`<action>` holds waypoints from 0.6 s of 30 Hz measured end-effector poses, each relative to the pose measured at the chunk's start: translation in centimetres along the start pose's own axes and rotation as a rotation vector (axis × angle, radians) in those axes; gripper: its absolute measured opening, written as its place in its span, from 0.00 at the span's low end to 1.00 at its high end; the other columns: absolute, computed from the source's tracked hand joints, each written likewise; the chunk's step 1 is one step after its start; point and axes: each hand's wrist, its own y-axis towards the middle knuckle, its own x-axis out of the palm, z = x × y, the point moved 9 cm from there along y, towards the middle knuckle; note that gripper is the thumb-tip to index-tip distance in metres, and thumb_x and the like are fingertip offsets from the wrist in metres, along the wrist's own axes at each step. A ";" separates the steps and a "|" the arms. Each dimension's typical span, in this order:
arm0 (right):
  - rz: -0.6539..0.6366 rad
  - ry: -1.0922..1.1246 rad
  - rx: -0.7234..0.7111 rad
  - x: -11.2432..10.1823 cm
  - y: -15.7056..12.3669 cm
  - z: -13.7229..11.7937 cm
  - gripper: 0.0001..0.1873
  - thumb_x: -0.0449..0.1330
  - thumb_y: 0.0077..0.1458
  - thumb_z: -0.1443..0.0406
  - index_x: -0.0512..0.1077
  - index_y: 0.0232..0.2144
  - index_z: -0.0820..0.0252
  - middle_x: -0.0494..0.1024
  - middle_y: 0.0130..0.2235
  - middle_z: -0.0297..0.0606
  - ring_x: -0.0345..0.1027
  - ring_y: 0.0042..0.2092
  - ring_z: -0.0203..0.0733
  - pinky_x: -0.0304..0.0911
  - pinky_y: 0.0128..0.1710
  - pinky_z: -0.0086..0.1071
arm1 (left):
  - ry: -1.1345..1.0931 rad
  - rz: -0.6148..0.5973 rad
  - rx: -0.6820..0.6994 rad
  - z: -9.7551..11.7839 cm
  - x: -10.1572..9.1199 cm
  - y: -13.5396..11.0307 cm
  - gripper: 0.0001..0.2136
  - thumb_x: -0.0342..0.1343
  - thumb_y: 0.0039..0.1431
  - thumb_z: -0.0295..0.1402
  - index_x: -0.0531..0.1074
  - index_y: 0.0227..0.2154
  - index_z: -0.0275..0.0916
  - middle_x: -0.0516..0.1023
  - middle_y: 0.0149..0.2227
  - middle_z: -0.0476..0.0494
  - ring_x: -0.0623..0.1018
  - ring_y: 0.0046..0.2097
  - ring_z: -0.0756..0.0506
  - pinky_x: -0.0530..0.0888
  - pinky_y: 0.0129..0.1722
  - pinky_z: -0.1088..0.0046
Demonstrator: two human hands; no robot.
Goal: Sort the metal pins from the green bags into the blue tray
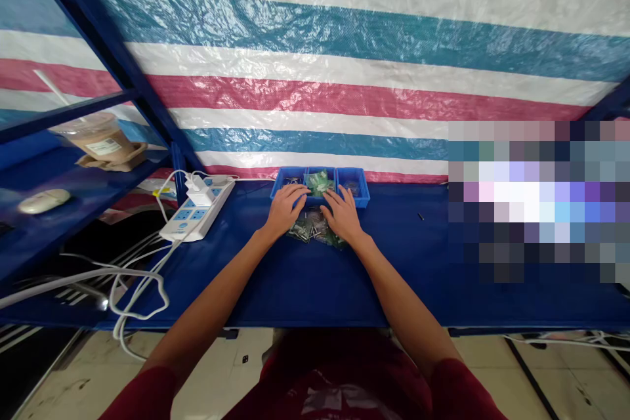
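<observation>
Both my hands rest on a small heap of green circuit boards with metal parts (312,227) on the blue table (305,282). My left hand (284,208) lies flat on the heap's left side, fingers spread toward the bins. My right hand (343,213) lies palm down on its right side. Neither hand clearly grips a piece. Just behind the hands stand three joined blue bins (319,184); the middle one holds green boards, the left one small metal parts, the right one dark pieces.
A white power strip (197,213) with a plugged charger lies left of the hands, white cables (132,282) trailing off the table's left edge. A blue shelf at left carries a lidded drink cup (101,138) and a white mouse (44,201). A striped tarp backs the table. A small dark part (420,216) lies to the right.
</observation>
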 end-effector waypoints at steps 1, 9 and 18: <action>-0.038 -0.030 0.000 0.6 0.0 -0.1 0.22 0.49 0.64 0.60 0.69 0.56 0.61 0.70 0.58 0.44 0.48 0.66 0.56 0.40 0.65 0.56 | 0.056 -0.060 0.012 0.0 0.6 0.5 0.16 0.42 0.67 0.35 0.74 0.47 0.40 0.75 0.52 0.40 0.69 0.58 0.41 0.62 0.59 0.60; -0.020 -0.031 -0.019 -0.2 0.5 0.2 0.20 0.49 0.62 0.63 0.72 0.52 0.62 0.75 0.52 0.43 0.53 0.64 0.54 0.39 0.66 0.55 | 0.319 -0.400 -0.008 -2.5 5.2 3.4 0.20 0.39 0.65 0.31 0.71 0.54 0.42 0.71 0.58 0.46 0.58 0.66 0.41 0.49 0.65 0.53; 0.224 0.074 0.113 -3.1 0.3 1.6 0.12 0.51 0.59 0.67 0.76 0.37 0.58 0.79 0.42 0.41 0.64 0.51 0.49 0.44 0.63 0.51 | 0.172 -0.309 0.120 -2.9 5.6 5.1 0.11 0.51 0.62 0.35 0.75 0.42 0.38 0.76 0.48 0.40 0.73 0.52 0.41 0.62 0.58 0.57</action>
